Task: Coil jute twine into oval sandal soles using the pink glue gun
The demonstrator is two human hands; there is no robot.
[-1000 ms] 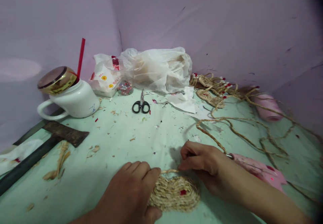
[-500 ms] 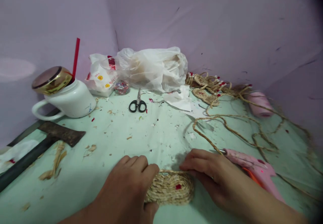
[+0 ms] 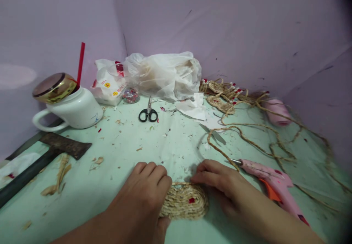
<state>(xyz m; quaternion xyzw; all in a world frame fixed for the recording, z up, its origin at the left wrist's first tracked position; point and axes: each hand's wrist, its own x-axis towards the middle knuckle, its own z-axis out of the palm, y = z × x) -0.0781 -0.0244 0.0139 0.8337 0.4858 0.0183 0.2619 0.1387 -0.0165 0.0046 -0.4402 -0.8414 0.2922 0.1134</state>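
Between my hands lies an oval coil of braided straw cord (image 3: 184,205) with a small red patch on it. My left hand (image 3: 150,189) is closed over the coil's left end, thumb at the near edge and fingers at the far edge. At the upper right of the coil, my right hand (image 3: 220,181) pinches the loose cord along the far edge. From behind that hand the straw cord (image 3: 220,149) runs out across the table. Just right of it lies a pink glue gun (image 3: 266,172) with an orange trigger.
Black-handled scissors (image 3: 148,115) lie mid-table. At left are a hatchet (image 3: 66,145) and a white mug (image 3: 75,110) with a gold lid and red straw. Plastic bags (image 3: 167,75), finished straw coils (image 3: 220,103) and a pink spool (image 3: 277,112) line the wall.
The whole view has shifted slightly, so things sit a little further left. My right hand has moved slightly left along the coil's far edge; my left hand keeps its hold.
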